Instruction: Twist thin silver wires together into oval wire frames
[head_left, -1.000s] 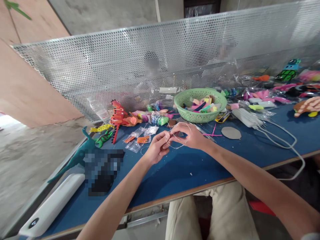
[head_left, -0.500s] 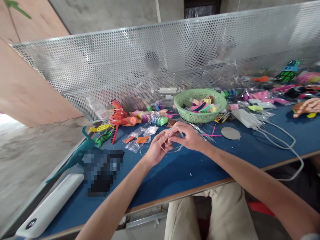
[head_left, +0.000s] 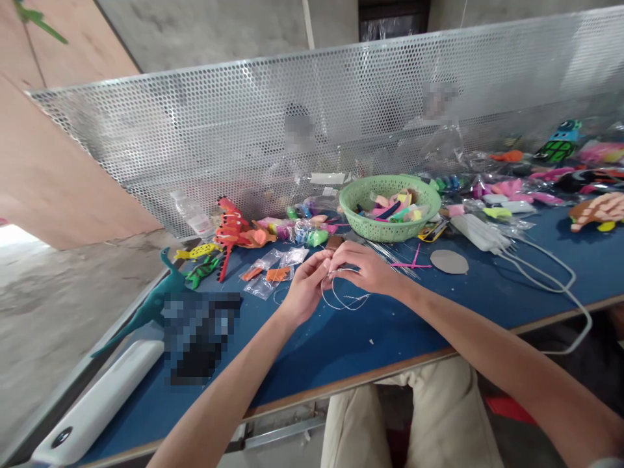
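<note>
Above the blue tabletop [head_left: 312, 348], my left hand [head_left: 308, 286] and my right hand [head_left: 361, 263] meet at their fingertips. Both are closed on a thin pale wire [head_left: 341, 307], which hangs below the fingers in loose loops with a twisted end to the right. The exact spot where the fingertips pinch it is too small to make out. A small brown piece [head_left: 334, 242] lies just behind my fingers. Beside my right hand are thin metal rods [head_left: 385, 250] and crossed pink sticks [head_left: 414, 261].
Behind my hands stands a green basket [head_left: 385, 229] of colourful clay pieces, before a perforated metal screen [head_left: 219, 130]. Left are small bags with orange pieces [head_left: 277, 273], a red figure [head_left: 229, 224], a teal dinosaur [head_left: 153, 302] and a white device [head_left: 102, 403]. A white power strip [head_left: 480, 233] lies right.
The wire loops have shifted and now hang lower and more openly below my fingers. My fingertips have drawn closer together, and the brown piece shows more behind them.
</note>
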A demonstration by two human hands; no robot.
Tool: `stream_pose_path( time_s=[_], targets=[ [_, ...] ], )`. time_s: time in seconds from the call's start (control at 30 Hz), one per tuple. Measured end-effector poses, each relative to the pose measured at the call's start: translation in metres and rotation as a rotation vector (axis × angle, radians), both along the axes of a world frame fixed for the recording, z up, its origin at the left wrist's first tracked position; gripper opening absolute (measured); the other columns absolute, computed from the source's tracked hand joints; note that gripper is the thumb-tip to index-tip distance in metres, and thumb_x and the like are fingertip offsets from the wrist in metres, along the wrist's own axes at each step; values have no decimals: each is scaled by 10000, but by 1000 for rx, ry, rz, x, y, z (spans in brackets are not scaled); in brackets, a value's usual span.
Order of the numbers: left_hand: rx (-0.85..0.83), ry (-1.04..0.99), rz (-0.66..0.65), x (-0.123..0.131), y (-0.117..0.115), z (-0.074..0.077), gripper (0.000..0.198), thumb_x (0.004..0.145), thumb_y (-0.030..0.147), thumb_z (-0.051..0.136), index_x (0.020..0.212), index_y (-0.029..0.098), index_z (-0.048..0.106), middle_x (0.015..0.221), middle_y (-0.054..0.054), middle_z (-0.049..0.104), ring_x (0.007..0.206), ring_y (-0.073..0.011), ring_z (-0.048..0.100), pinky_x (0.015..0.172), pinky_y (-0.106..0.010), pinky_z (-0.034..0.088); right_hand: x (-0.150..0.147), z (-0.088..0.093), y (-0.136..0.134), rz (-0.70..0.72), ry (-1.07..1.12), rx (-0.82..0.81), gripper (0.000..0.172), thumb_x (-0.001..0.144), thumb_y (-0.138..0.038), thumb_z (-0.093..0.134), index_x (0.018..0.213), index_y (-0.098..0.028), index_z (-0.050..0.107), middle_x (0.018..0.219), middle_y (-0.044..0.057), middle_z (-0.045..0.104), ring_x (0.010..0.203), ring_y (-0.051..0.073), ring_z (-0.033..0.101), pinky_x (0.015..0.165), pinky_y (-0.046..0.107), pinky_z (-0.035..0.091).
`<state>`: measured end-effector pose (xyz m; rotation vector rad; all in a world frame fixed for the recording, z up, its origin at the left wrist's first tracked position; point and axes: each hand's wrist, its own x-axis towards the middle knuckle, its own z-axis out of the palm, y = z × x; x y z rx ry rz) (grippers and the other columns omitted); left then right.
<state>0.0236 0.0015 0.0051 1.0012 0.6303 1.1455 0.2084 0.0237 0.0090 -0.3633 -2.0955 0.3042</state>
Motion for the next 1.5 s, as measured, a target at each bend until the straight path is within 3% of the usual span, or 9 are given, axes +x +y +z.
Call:
stream_pose_path(
  time_s=[0.2, 0.43, 0.9, 1.17, 1.5],
  targets=[
    [38, 7, 24, 0, -2, 1, 247, 791, 312, 812, 932, 188, 651, 713, 41, 531, 543, -39, 457, 522, -160, 411, -3, -5, 4, -114, -1, 190, 149, 904, -318, 711, 967, -230, 609, 945, 36, 683, 905, 195, 610, 856, 358, 479],
    [116, 53, 87, 2, -1, 0, 224, 830, 339, 775, 895, 192, 618, 697, 63, 473, 462, -3, 312, 435, -137, 273, -3, -5, 2, -206, 2, 270, 137, 916, -326, 692, 969, -237, 603, 946, 34, 697, 897, 195, 612, 839, 355, 446],
    [307, 94, 327, 5, -5, -2, 209, 844, 348, 753, 907, 196, 625, 836, 13, 574, 529, -32, 398, 456, -164, 301, -7, 0, -6, -282, 23, 182, 134, 951, -351, 646, 928, -224, 610, 891, 30, 716, 845, 196, 593, 849, 366, 424],
    [596, 234, 523, 5, -9, 2, 212, 880, 358, 713, 860, 180, 600, 871, -16, 614, 560, -59, 456, 504, -204, 366, -18, -6, -8, -303, 216, 84, 137, 908, -349, 710, 870, -229, 654, 796, 2, 724, 776, 178, 602, 805, 350, 446],
    [555, 248, 510, 6, -15, 7, 202, 881, 366, 713, 875, 200, 597, 878, -16, 632, 575, -76, 475, 549, -226, 391, -12, 0, -10, -288, 175, 105, 116, 889, -364, 733, 875, -250, 718, 829, 1, 770, 772, 183, 632, 811, 379, 441]
  ],
)
